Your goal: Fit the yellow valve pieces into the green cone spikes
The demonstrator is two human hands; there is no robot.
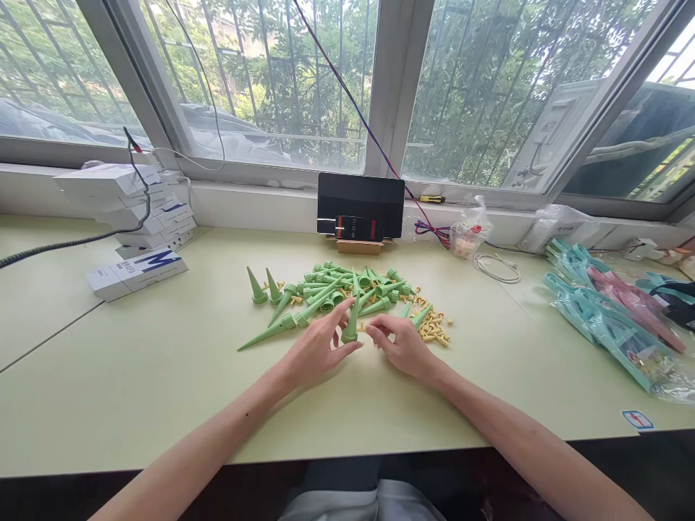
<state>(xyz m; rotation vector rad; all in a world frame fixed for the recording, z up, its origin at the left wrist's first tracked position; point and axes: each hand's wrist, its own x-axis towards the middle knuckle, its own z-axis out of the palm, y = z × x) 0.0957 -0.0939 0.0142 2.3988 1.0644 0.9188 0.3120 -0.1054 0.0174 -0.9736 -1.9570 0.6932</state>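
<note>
My left hand (pixel 321 336) is closed around a green plastic watering spike (pixel 352 323), held upright with its wide collar low and its point up. Close to its right side, my right hand (pixel 402 346) pinches a small yellow plug (pixel 363 328), mostly covered by the fingertips. Behind both hands spreads a heap of green spikes and caps (pixel 326 278). More yellow plugs (pixel 434 329) lie loose to the right of my right hand. A long spike (pixel 266 334) lies flat left of the heap, and a pair of spikes (pixel 257 287) stand on their collars farther back.
A phone showing a timer (pixel 359 229) leans against a dark tablet (pixel 361 192) by the window. White boxes (pixel 138 273) are stacked at the left. Packaged teal and pink items (pixel 608 311) lie on the right, with a coiled white cable (pixel 496 268) nearer the middle.
</note>
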